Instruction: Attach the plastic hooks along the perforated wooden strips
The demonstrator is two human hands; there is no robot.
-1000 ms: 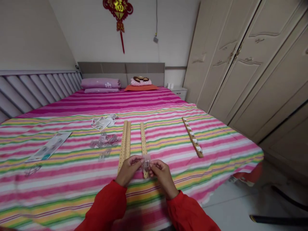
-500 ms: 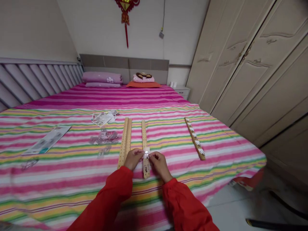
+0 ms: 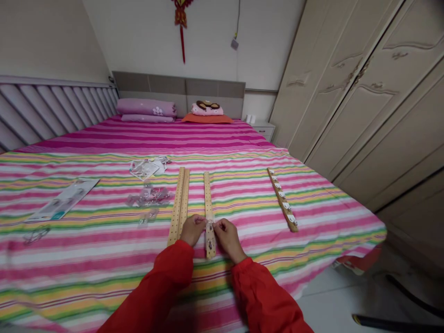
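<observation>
A narrow wooden strip with holes (image 3: 208, 199) lies on the striped bedspread (image 3: 253, 277). Over its near part, my left hand (image 3: 193, 229) and my right hand (image 3: 227, 237) pinch opposite edges of a small clear packet (image 3: 210, 224) with a shiny metal piece in it. Another small metal piece (image 3: 210, 245) rests on the strip's near end. To the left lie two more wooden strips (image 3: 180, 203), side by side. On the right a darker strip (image 3: 282, 199) carries a row of several white cards with small metal pieces.
Left of the strips are small clear packets (image 3: 151, 196), white cards in plastic (image 3: 149, 167) and a long clear package (image 3: 65, 200). A thin looped item (image 3: 36, 234) lies at far left. Pillows (image 3: 147, 108), a nightstand (image 3: 264, 129) and a wardrobe (image 3: 347, 92) stand beyond.
The packet between my hands now looks tilted and lower against the strip, its white face less visible. The view has shifted slightly; both hands keep their pinch.
</observation>
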